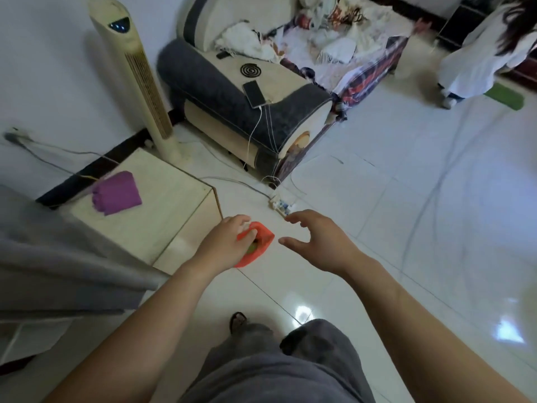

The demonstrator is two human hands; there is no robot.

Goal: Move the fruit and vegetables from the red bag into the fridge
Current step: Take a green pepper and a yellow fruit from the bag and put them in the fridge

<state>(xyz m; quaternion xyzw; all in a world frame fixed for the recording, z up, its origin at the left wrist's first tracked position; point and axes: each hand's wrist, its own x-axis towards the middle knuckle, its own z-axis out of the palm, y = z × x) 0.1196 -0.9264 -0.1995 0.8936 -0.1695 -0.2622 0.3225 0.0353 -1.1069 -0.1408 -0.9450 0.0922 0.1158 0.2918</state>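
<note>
Only the one head view here, so working through it from the small red plastic bag (255,245), which is sitting on the glossy white tiled floor (377,228).

The bag is lying just off the front corner of the low beige cabinet (162,199), mouth gaping upward. Something greenish-yellow (252,248) is peeking out inside it, probably a piece of fruit or veg, but it's too small and blurry to call. So the bag isn't empty yet. No fridge interior is showing anywhere; a grey panel (58,257) is looming to the left of the bag, which might be an open door, can't say for sure. My read: the job is early or mid-way at best, with at least this one item left to pull out and carry over, and I can't tell how much has gone in already.

Grip-wise, the left hand (229,242) is reaching down into the mouth of the bag, fingers curled around its near rim and over that greenish thing. Whether it's properly clamping the item or just the plastic, I can't tell, the fingertips are hidden. The right hand (316,242) is hovering just to the right of the bag, fingers spread wide, palm down, touching nothing and holding nothing.
</note>
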